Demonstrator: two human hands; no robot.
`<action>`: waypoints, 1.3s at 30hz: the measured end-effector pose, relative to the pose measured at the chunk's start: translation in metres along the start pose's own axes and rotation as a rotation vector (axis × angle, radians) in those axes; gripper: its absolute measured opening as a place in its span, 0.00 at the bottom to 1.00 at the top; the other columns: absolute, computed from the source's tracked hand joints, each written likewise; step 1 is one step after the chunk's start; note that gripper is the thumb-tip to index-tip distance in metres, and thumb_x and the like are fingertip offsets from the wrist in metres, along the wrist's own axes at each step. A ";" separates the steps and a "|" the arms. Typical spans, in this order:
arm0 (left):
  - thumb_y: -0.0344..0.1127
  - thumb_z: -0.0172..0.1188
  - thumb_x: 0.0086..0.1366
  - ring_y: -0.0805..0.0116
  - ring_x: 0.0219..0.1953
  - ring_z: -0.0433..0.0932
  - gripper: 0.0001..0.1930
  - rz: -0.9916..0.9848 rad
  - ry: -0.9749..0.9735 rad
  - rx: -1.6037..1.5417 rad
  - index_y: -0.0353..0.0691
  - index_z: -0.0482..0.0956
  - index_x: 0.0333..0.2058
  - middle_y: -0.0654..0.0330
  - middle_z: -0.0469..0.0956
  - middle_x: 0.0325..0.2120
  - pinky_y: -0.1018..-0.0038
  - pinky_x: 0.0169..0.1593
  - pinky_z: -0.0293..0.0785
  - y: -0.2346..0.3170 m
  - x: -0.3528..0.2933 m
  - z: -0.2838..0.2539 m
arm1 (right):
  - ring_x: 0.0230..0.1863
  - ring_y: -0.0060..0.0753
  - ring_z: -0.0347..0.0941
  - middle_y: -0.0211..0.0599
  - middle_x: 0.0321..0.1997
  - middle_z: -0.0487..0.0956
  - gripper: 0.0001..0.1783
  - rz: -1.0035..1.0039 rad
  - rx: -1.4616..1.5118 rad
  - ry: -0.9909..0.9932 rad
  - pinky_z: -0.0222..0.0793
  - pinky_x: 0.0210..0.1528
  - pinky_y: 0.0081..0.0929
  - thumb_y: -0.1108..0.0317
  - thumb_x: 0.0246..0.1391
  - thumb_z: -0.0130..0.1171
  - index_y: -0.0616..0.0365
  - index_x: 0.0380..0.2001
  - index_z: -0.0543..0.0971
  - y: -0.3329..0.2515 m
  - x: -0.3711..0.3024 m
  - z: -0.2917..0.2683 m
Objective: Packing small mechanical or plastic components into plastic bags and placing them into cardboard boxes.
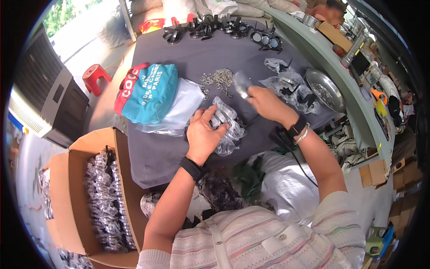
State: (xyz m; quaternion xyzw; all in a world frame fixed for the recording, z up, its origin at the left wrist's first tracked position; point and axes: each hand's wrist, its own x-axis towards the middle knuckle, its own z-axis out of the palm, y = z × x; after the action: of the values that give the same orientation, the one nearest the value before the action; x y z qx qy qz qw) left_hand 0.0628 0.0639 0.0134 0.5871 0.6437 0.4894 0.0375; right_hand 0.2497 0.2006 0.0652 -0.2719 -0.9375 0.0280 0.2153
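In the head view, the left hand (204, 134) lies over a cluster of clear-wrapped packets (229, 144) near the front of the grey tabletop (154, 154); its grip has thumb and fingers apart on the plastic, and I cannot tell whether it clamps anything. The right hand (271, 105) is just right of that cluster, its grip closed on 1 blurred silvery packet (243, 86). Beyond the hands is a heap of small metal parts (218, 80), with a teal bag (154, 92) to its left on white plastic sheeting (190, 96). More wrapped pieces (293, 85) lie to the right, near a metal bowl (312, 77). Black goggle-like items (271, 41) line the far edge. At lower left, an open cardboard box (77, 193) contains stacked wrapped packets (101, 201).
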 end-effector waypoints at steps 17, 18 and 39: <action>0.39 0.73 0.42 0.54 0.39 0.76 0.38 0.003 -0.191 0.154 0.39 0.69 0.54 0.51 0.74 0.38 0.64 0.42 0.73 0.002 -0.001 -0.014 | 0.38 0.25 0.69 0.36 0.35 0.77 0.15 0.044 0.935 -0.541 0.66 0.45 0.28 0.65 0.55 0.56 0.66 0.40 0.70 -0.007 -0.002 0.039; 0.39 0.73 0.42 0.54 0.39 0.76 0.38 0.001 -0.191 0.158 0.39 0.69 0.54 0.51 0.74 0.38 0.64 0.42 0.73 0.001 0.001 -0.015 | 0.37 0.26 0.70 0.37 0.35 0.77 0.15 0.044 0.941 -0.529 0.67 0.45 0.28 0.66 0.55 0.56 0.66 0.40 0.71 -0.007 -0.002 0.041; 0.37 0.73 0.38 0.50 0.38 0.75 0.32 0.019 -0.030 -0.118 0.39 0.75 0.46 0.49 0.74 0.36 0.62 0.43 0.72 -0.018 -0.017 -0.055 | 0.44 0.21 0.71 0.31 0.43 0.77 0.21 0.027 0.887 -0.542 0.67 0.48 0.23 0.74 0.49 0.54 0.66 0.49 0.70 -0.074 0.018 0.015</action>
State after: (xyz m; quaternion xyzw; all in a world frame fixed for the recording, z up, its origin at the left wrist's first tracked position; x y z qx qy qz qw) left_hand 0.0204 0.0207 0.0205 0.5974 0.6074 0.5180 0.0771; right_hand 0.1924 0.1481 0.0712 -0.1494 -0.8541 0.4947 0.0588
